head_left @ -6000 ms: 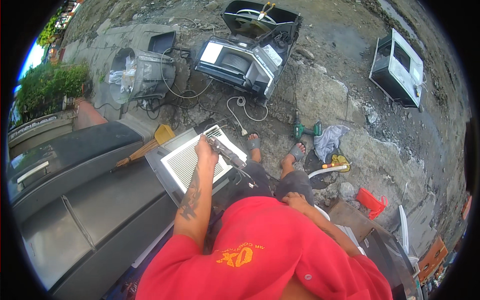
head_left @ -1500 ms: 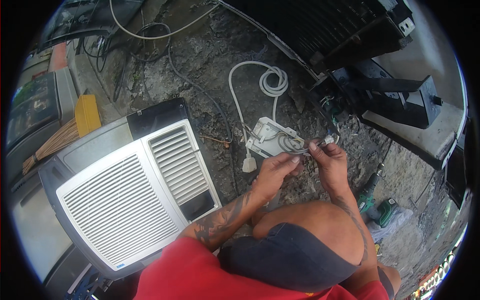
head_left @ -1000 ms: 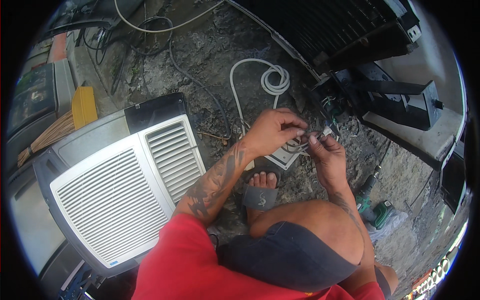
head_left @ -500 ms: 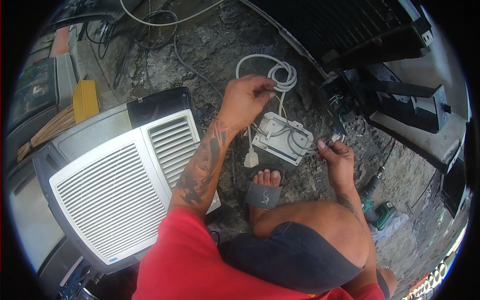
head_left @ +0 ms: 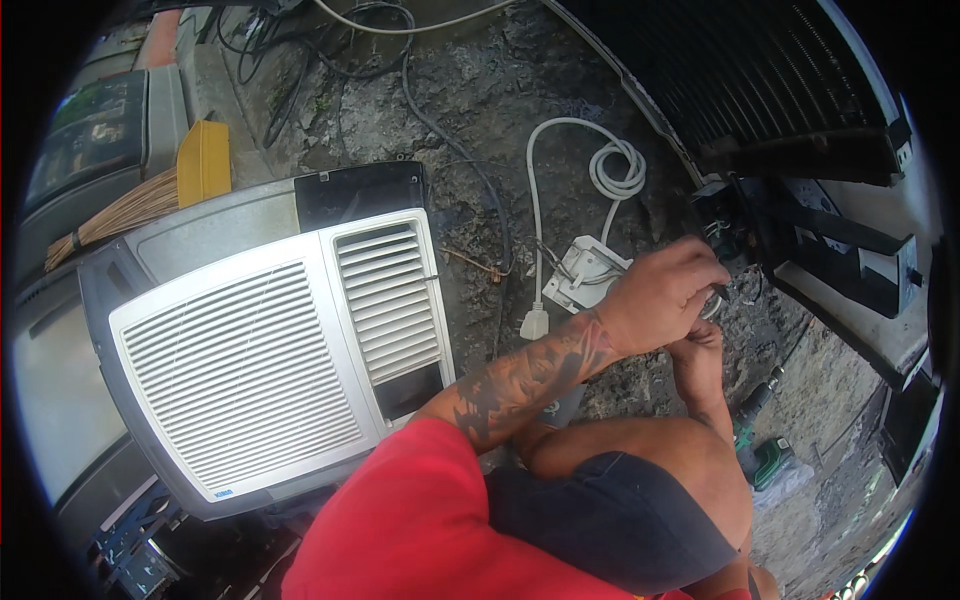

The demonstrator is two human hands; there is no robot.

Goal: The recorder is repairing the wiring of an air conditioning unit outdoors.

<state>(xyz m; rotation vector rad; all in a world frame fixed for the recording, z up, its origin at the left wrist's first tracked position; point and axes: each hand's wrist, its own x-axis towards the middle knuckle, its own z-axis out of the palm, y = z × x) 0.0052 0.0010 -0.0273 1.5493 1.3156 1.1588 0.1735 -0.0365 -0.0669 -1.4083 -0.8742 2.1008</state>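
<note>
My left hand (head_left: 662, 295) reaches across to the right side, fingers pinched at a small dark piece whose kind is too small to tell. Just below it my right hand (head_left: 697, 352) is closed on a small pale part (head_left: 711, 306), perhaps with wires; the fingertips hide most of it. Behind my left wrist lies a white plastic plate (head_left: 583, 285), partly covered, with grey wires on it. A coiled white power cord (head_left: 617, 175) runs from the plate and ends in a white plug (head_left: 535, 322) on the ground.
At left stands a window air conditioner with a white louvred grille (head_left: 240, 380). A broom (head_left: 120, 215) and yellow piece (head_left: 204, 163) lie behind it. A green drill (head_left: 768, 455) rests at right. Dark metal housing (head_left: 790, 90) is at far right; a black cable (head_left: 425, 115) crosses the rough ground.
My left hand has left the yellow wire above the plate and moved right and down to meet my right hand. The view has shifted, so the scene sits further right.
</note>
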